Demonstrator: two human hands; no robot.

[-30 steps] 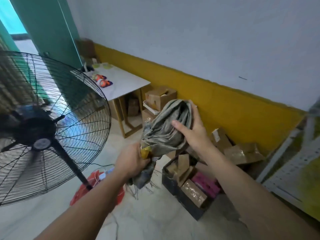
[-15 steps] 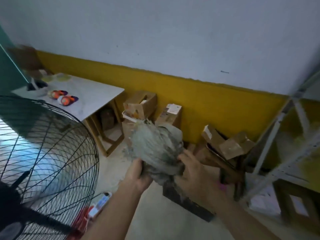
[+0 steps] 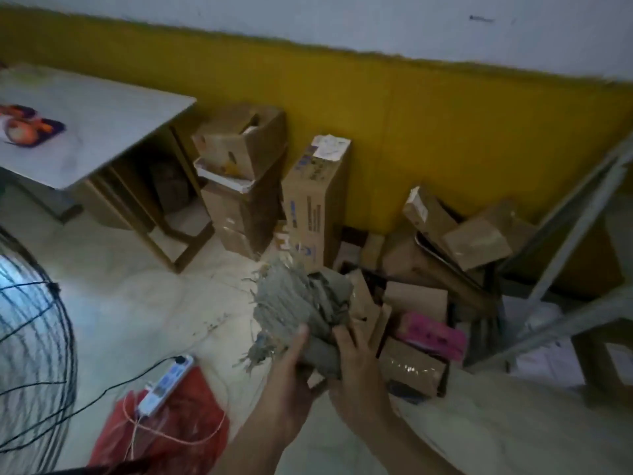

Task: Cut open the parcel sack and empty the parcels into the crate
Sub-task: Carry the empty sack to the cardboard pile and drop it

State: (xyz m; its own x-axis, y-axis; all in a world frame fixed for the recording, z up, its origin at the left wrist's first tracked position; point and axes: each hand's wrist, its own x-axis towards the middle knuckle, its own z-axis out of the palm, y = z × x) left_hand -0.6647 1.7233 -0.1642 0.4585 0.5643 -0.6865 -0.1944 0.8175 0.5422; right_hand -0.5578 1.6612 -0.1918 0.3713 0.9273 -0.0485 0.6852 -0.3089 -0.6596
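Parcel sack of crumpled grey woven cloth (image 3: 301,303), frayed threads trailing from its left edge, is held off the floor low in the middle of the view. The left hand (image 3: 291,370) grips the bunched cloth from the left, its thumb laid up along it. The right hand (image 3: 358,378) grips it from the right, fingers curled into the folds. The sack sits just left of, and partly over, a dark plastic crate (image 3: 402,389) on the pale floor. Brown cardboard parcels (image 3: 412,366) and a pink parcel (image 3: 433,332) lie in the crate. A tall cardboard box (image 3: 315,200) stands behind against a yellow-banded wall (image 3: 462,125). At the left are a black wire fan guard (image 3: 53,287), a red plastic bag (image 3: 178,437) and a white power strip (image 3: 168,382)
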